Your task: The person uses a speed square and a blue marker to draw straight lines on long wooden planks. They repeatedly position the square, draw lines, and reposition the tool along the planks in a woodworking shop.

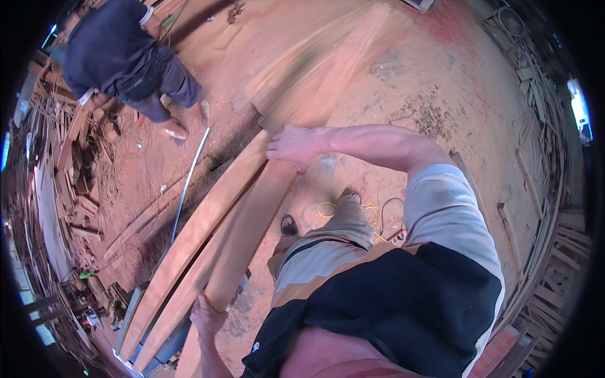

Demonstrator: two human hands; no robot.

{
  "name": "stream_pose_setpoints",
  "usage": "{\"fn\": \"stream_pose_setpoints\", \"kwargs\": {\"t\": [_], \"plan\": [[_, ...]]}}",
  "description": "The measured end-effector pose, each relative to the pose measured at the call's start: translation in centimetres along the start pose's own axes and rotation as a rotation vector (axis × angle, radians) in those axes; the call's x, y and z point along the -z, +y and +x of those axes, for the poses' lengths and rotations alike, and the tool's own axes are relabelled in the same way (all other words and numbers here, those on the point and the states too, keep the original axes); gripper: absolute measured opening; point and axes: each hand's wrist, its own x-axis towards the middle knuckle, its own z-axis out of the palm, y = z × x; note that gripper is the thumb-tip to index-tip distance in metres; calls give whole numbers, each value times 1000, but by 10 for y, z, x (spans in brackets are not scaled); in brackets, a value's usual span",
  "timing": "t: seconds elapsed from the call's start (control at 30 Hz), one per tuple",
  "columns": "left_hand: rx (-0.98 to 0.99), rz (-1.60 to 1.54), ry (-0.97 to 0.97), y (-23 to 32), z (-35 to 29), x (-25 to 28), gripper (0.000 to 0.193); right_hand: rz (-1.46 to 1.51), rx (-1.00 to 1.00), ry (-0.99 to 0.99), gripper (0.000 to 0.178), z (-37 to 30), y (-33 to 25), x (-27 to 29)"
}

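Three long, gently curved wooden boards slant from the lower left up towards the middle. My right hand (295, 146) is closed over the nearest board (252, 230), fingers across its upper face and thumb at the near edge. Lower down, my left hand (207, 316) has its fingers wrapped round the edge of the same board. Beside it lies the middle board (217, 252), and the far board (195, 242) is separated from that one by a dark gap. Further out, beyond my right hand, a long wooden length (343, 75) appears smeared by motion.
Another person (123, 60) in dark clothes bends over at the upper left. Scrap wood (79, 145) is piled on the left, with more stacked timber (542, 107) on the right. A yellow cord (378, 220) lies by my feet on the dusty floor. A pale rod (191, 183) leans behind the boards.
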Motion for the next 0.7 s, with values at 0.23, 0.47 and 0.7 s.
{"fn": "stream_pose_setpoints", "kwargs": {"t": [0.23,0.47,0.7], "plan": [[2,-15,-62,204,18,-6,103,0,25,-81,91,-148,126,-22],[165,26,-182,437,40,11,99,39,4,-153,94,-294,265,-45],[176,21,-136,585,98,24,96,99,41,-156,94,-363,401,-87]]}}
